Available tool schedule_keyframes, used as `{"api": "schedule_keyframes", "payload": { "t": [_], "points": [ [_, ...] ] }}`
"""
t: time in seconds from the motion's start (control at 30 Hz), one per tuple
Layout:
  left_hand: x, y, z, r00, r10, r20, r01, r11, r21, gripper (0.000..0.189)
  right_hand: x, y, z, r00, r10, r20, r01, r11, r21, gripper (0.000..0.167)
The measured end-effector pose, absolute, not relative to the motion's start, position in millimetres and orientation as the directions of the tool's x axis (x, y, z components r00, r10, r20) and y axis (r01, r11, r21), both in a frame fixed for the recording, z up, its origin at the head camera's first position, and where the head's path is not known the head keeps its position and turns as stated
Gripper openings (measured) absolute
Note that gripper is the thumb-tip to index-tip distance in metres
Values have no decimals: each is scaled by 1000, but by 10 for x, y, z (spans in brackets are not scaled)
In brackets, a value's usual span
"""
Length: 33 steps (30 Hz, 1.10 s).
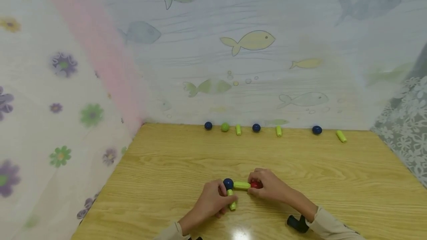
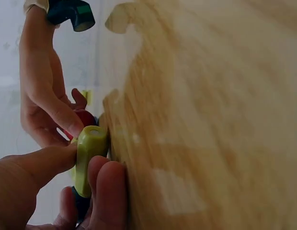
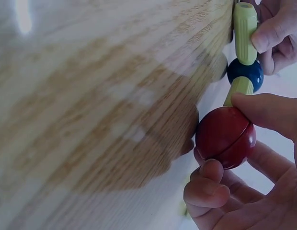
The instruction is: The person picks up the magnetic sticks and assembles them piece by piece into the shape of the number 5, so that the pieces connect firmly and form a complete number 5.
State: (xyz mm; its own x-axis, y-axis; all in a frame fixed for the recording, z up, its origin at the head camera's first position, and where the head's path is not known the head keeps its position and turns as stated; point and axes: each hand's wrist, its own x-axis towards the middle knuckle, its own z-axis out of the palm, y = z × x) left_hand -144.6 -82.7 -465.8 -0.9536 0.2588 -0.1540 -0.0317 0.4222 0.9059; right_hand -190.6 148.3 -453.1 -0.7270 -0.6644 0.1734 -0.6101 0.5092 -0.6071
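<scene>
A dark blue ball joins two yellow-green rods at a corner. One rod points toward the person, and my left hand pinches it between thumb and fingers. Its free end shows a small round grey spot in the left wrist view. The second rod runs rightward from the blue ball to a red ball. My right hand grips that red ball, thumb on one side and fingers on the other. In the right wrist view, the thumb tip lies where the rod meets the red ball.
Along the table's back edge lie blue balls, a green ball and yellow-green rods. A black device is worn at the right wrist. Fish-printed cloth hangs behind the wooden table, with flower-printed cloth on the left.
</scene>
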Motion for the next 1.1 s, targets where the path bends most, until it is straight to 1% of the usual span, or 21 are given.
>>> {"api": "schedule_keyframes", "payload": {
  "t": [0.13, 0.37, 0.7, 0.87, 1.0, 1.1],
  "points": [
    [-1451, -866, -4626, -948, 270, -165, -35, 428, 903, 29, -1901, 1481, -4536, -723, -667, 182, -615, 501, -609, 10],
    [-1449, -935, -4566, -940, 291, -176, -54, 384, 922, 27, -1904, 1481, -4542, -715, -671, 197, -628, 493, -602, 8],
    [-1437, -961, -4562, -945, 253, -206, -114, 336, 935, 26, -1905, 1471, -4559, -711, -675, 198, -638, 501, -585, 8],
    [-1439, -974, -4565, -943, 244, -228, -148, 307, 940, 25, -1913, 1466, -4568, -709, -680, 186, -639, 508, -578, 11],
    [-1440, -982, -4575, -938, 263, -227, -157, 262, 952, 27, -1920, 1462, -4577, -718, -676, 168, -628, 524, -575, 15],
    [-1436, -986, -4587, -936, 275, -221, -157, 237, 959, 27, -1928, 1453, -4586, -718, -676, 166, -633, 536, -558, 14]
  ]
}}
